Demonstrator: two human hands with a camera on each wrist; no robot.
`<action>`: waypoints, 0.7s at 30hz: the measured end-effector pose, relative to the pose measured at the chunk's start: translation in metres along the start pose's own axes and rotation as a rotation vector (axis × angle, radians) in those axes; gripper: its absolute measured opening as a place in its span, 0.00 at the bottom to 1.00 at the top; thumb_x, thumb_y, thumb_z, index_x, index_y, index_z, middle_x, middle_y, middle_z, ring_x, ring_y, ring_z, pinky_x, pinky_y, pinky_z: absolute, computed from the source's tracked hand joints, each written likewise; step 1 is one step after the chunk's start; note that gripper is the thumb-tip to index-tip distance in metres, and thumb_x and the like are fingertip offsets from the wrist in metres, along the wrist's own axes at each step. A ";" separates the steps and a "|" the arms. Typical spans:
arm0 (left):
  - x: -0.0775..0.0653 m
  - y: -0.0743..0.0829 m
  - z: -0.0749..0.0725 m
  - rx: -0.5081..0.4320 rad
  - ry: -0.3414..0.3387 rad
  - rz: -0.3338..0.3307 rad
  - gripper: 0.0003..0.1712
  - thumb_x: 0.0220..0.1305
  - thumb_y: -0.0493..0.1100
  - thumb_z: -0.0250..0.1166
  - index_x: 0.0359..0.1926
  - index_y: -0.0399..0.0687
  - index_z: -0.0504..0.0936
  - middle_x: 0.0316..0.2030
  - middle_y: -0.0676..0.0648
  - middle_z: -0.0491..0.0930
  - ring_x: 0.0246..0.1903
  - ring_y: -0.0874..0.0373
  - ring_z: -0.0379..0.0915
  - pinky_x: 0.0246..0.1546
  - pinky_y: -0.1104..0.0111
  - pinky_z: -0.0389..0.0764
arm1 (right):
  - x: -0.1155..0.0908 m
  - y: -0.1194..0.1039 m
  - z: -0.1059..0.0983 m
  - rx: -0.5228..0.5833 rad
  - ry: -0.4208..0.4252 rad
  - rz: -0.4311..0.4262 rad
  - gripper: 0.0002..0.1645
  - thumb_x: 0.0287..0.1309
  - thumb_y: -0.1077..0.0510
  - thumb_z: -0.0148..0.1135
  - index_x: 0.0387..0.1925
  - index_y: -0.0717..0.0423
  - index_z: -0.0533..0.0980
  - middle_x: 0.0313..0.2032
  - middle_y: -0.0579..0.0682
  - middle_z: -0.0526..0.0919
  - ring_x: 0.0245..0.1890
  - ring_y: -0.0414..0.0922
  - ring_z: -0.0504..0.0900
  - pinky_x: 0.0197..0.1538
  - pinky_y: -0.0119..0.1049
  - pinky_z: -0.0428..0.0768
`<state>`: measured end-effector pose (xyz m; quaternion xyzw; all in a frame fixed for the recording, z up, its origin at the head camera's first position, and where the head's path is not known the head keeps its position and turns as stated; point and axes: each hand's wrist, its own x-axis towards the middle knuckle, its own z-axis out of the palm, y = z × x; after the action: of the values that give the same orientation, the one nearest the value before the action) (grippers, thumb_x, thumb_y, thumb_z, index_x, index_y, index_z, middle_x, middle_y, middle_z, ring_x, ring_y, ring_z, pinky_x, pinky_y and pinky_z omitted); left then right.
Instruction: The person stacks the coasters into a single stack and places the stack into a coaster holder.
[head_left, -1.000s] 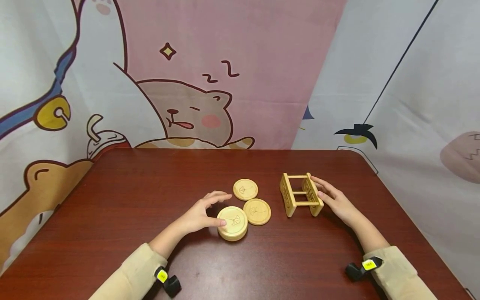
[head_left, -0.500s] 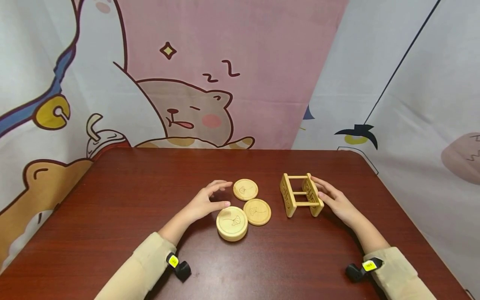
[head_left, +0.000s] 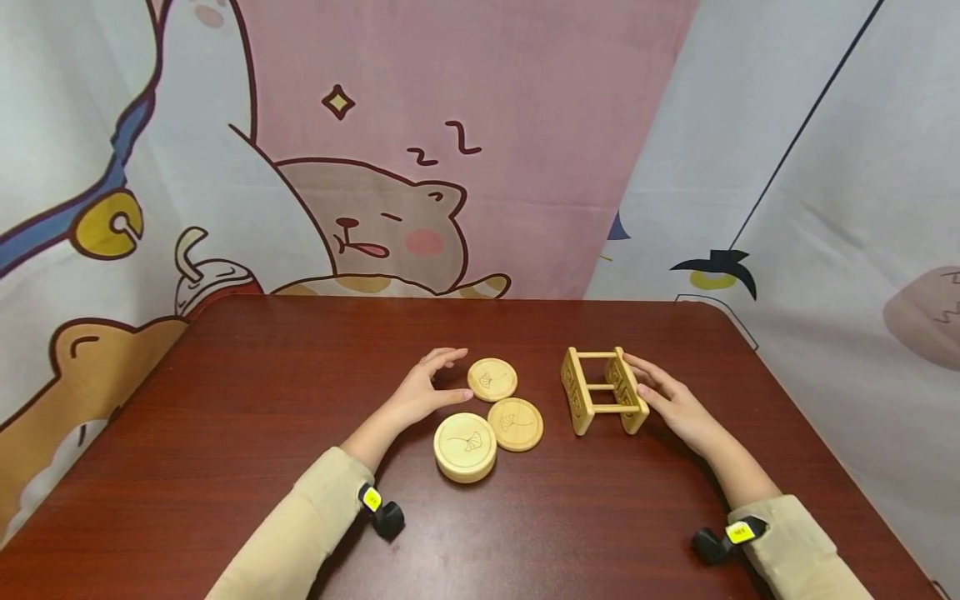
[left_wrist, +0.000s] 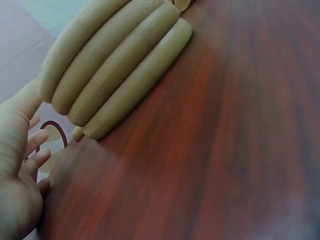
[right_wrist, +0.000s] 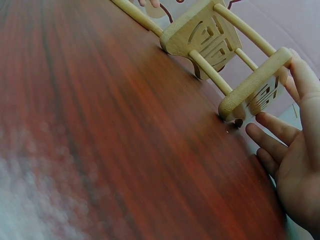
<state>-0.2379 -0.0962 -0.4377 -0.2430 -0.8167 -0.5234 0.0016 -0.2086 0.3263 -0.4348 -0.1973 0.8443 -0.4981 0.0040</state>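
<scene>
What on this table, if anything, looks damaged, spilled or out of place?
Nothing stands out as damaged or spilled. At most, one flat, round, pale wooden disc and another like it lie loose beside, not on, the neat stack of matching discs.

A person's left hand (head_left: 426, 392) spreads thumb and fingers beside a round wooden coaster (head_left: 492, 379) engraved with a ginkgo leaf. A second coaster (head_left: 515, 424) lies just nearer, beside a coaster stack (head_left: 465, 447). The right hand (head_left: 675, 407) touches the right end panel of a slatless wooden coaster rack (head_left: 604, 408) on the reddish-brown table (head_left: 225, 417).
</scene>
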 end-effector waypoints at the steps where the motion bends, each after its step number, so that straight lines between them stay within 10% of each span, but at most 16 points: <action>1: 0.002 -0.001 0.001 0.006 0.004 -0.003 0.40 0.51 0.41 0.75 0.65 0.40 0.70 0.62 0.43 0.67 0.58 0.44 0.64 0.58 0.49 0.62 | 0.000 0.000 0.000 0.003 -0.001 -0.002 0.30 0.72 0.60 0.46 0.72 0.54 0.56 0.62 0.66 0.67 0.54 0.30 0.70 0.51 0.24 0.68; 21: 0.020 -0.001 0.010 0.309 -0.123 -0.029 0.47 0.46 0.53 0.77 0.67 0.47 0.69 0.63 0.47 0.67 0.61 0.48 0.57 0.55 0.50 0.55 | 0.000 0.000 0.000 0.000 -0.002 0.001 0.30 0.72 0.59 0.46 0.72 0.53 0.56 0.62 0.66 0.67 0.53 0.30 0.70 0.51 0.24 0.68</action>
<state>-0.2537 -0.0800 -0.4376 -0.2598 -0.8893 -0.3758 -0.0186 -0.2086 0.3266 -0.4345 -0.1976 0.8444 -0.4979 0.0051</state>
